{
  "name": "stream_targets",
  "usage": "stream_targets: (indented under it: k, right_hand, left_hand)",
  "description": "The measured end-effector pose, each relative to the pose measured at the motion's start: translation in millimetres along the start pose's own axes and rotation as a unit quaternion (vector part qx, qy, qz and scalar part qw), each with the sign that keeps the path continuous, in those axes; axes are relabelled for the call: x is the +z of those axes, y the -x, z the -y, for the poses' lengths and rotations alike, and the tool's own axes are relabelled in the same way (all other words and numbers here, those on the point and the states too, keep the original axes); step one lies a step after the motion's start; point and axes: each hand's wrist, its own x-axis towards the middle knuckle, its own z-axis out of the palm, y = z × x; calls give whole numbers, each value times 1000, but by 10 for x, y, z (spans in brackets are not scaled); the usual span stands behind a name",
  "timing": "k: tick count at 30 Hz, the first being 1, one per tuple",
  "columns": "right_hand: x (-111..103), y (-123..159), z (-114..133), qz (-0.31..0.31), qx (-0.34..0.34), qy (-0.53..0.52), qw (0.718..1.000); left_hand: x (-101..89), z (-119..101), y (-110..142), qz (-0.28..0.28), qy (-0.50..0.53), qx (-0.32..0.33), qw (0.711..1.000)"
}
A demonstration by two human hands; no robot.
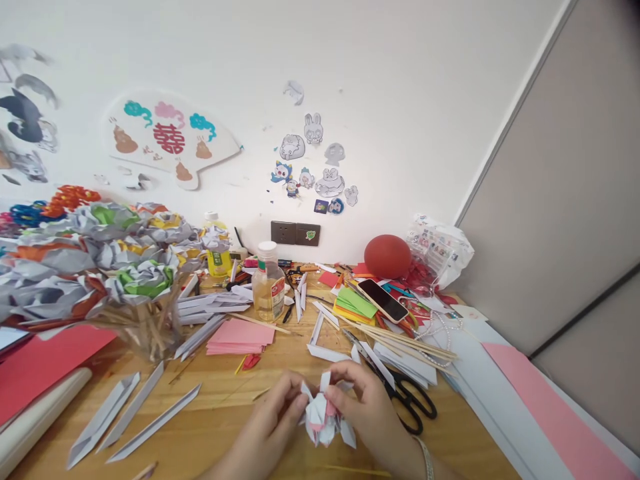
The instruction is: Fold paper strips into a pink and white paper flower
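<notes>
Between my two hands, just above the front of the wooden table, is a folded paper flower (320, 417) with white petals and pink inside. My left hand (283, 417) pinches its left side with thumb and fingertips. On the other side, my right hand (363, 400) grips a white petal between thumb and forefinger. Black-handled scissors (413, 397) lie right beside my right hand, their blades partly under folded white strips. Beyond my hands sits a stack of pink paper squares (240, 335), with a small red scrap (251, 361) in front.
Many finished paper flowers (145, 277) on sticks crowd the left. Folded white strips (155, 423) lie front left. A clear bottle (269, 283), green paper (356, 301), a phone (383, 299), wooden sticks (400, 340) and a red balloon (387, 256) stand or lie toward the wall.
</notes>
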Motion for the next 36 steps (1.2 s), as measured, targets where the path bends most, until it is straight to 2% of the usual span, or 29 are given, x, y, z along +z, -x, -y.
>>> stream_targets:
  k: [3,5,10,14,19,24,26,28,33,36]
  right_hand:
    - [7,-13,-10,12,85,-49,995]
    - [4,-14,16,27,103,-70,992]
    - [35,4,75,25,88,-35,995]
    - [69,17,46,8,79,-22,997]
    - [90,30,-4,8,83,-35,996]
    - [113,49,9,6,95,-20,995]
    - [125,55,10,-1,96,-22,995]
    - [132,57,12,-1,100,-36,994]
    - [134,50,32,19,91,-53,994]
    - [140,47,23,19,99,-67,993]
  left_hand:
    - [-28,-26,8,28,-40,9,999]
    - [-44,-78,7,35,-51,10,998]
    - [-32,-157,0,18,-118,56,991]
    - [-23,-140,22,-38,-171,125,976]
    - [-17,-113,35,-71,-193,167,964]
    - [-10,-35,43,-114,-216,250,937]
    - [-9,-39,56,-119,-220,264,932]
    - [-9,-78,69,-101,-216,247,939]
    - [-11,-203,71,-71,-166,77,980]
    - [-13,-223,56,-59,-136,24,989]
